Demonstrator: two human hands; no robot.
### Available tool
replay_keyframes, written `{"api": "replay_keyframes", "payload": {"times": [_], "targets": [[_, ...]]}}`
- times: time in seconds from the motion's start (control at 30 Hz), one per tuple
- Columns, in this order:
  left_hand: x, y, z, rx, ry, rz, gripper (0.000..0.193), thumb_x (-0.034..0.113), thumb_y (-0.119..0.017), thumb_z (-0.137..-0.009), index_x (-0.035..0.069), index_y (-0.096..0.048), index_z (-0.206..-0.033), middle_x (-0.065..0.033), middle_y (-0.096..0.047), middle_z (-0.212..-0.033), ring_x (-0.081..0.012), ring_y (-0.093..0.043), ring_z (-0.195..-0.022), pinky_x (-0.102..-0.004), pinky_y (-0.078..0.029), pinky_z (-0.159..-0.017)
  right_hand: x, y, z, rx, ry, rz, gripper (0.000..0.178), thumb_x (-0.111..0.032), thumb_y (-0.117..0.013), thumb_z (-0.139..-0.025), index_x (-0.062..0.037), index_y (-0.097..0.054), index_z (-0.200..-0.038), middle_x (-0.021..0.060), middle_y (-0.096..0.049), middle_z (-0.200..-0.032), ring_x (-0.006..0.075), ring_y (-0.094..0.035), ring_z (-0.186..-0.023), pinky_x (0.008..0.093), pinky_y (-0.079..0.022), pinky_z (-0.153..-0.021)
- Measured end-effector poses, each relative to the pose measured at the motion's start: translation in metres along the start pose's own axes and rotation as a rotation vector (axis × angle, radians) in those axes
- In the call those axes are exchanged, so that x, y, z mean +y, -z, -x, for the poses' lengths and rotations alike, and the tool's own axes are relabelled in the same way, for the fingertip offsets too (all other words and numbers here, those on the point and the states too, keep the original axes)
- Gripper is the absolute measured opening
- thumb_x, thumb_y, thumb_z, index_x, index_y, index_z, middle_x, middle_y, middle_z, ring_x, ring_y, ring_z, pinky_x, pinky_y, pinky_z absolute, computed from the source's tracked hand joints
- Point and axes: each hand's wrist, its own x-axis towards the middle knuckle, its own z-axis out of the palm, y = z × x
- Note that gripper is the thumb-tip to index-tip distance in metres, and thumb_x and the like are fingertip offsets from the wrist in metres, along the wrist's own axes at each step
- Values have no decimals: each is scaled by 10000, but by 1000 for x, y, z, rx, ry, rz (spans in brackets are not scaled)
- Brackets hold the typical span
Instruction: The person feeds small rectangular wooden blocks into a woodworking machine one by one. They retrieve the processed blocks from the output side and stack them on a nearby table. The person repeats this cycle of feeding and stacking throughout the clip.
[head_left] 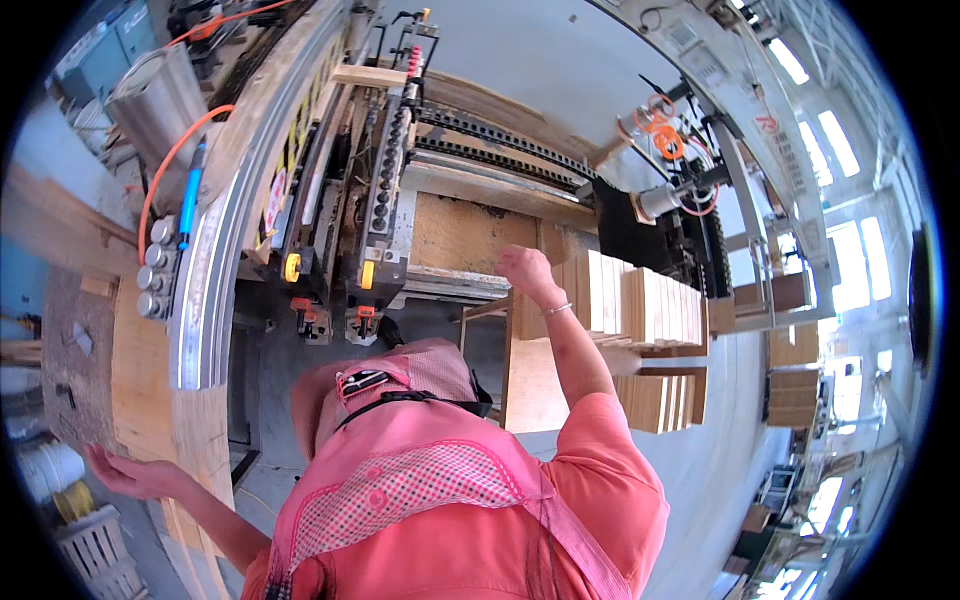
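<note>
My left hand (132,474) is held out over the wooden bench (150,370) at the left, its fingers stretched and nothing in them. At the centre right, my right hand (527,274) hangs beside the left end of a stack of pale wooden boards (595,290). Its fingers are curled in, with no object showing in them. Whether it touches the nearest board I cannot tell. Behind that hand lies the machine's flat brown wooden bed (465,235). More boards stand in a second group (660,310) to the right.
Metal clamp rails with yellow knobs (367,275) stand ahead of me. A long aluminium beam (215,310) runs along the left, next to a metal canister (160,100). Shorter boards (655,400) sit low on the right. A white crate (100,555) is at the lower left.
</note>
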Motion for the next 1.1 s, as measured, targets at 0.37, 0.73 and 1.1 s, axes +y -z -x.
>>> {"api": "replay_keyframes", "payload": {"times": [0.37,0.73,1.1], "targets": [[73,-41,126,-746,-447,638,364,-21,-469,-830,-48,-378,-1182,-221,-489,-1144,-289,-482,-986,-385,-391,-857,190,99,99,440,-949,550,441,-380,-687,-676,-18,-601,-913,174,-614,-954,317,-578,-937,400,-480,-814],[92,-91,173,-1134,-235,669,301,-59,-494,-774,-25,-518,-1072,-157,-590,-1032,-270,-560,-883,-324,-452,-708,224,108,118,253,-1044,385,506,-418,-660,-662,38,-639,-880,252,-621,-919,369,-610,-881,425,-491,-782],[127,-181,236,-1381,282,650,234,-28,-477,-823,2,-564,-1038,-65,-619,-960,-115,-586,-817,-238,-458,-710,82,118,-121,273,-145,98,369,-328,-690,-699,-35,-591,-900,162,-627,-826,338,-605,-793,416,-475,-677]]}}
